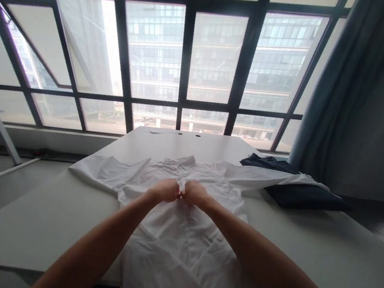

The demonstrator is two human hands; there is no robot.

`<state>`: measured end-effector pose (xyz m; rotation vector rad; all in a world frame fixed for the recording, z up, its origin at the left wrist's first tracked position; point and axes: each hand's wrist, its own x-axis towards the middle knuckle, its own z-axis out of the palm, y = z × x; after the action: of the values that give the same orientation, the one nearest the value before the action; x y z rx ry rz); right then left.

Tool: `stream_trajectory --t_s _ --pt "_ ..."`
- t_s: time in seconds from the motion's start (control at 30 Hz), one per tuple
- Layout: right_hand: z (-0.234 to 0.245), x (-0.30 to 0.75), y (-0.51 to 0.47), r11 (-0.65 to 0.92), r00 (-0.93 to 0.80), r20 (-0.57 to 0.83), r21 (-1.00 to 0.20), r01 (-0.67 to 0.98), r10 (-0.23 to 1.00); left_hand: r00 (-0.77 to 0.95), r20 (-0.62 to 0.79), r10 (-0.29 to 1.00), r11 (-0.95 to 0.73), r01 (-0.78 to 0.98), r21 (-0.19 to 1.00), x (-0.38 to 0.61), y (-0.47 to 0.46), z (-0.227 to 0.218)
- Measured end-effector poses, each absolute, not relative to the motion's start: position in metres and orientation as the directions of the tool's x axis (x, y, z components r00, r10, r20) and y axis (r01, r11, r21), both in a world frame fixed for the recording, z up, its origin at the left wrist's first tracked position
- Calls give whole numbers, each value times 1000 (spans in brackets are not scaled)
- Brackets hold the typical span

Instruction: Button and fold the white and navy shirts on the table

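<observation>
A person's left hand [165,190] and right hand [194,194] meet, each grip pinched narrow on the front of a creased white cloth shirt [183,241] spread across a smooth white tabletop [74,216], one sleeve overlapping folded dark-navy fabric [300,197].

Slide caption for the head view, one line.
Left hand and right hand meet at the front of a white long-sleeved shirt on a white table.

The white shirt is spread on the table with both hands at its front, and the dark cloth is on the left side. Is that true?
Not quite: the head view shows the dark cloth on the right side, partly under a sleeve. The white shirt is spread on the table, with the left hand and right hand at its front.
</observation>
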<state>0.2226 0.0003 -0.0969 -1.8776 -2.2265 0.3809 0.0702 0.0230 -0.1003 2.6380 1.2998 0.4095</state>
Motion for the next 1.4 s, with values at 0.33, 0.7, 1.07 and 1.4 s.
stream_trajectory --t_s 0.33,0.7,1.07,1.4 --pt "-110 251 -9 98 -154 36 -901 424 987 550 215 807 -578 662 478 76 1 -101" --pt "-109 246 -13 -2 -160 -97 -859 512 982 462 255 849 -527 709 469 83 0 -115" --pt "-96 253 -11 -59 -242 -193 -881 470 951 524 325 787 -615 623 483 85 11 -118" --pt "-110 256 -3 23 -268 -143 -846 533 953 486 321 813 -576 587 569 85 1 -123"
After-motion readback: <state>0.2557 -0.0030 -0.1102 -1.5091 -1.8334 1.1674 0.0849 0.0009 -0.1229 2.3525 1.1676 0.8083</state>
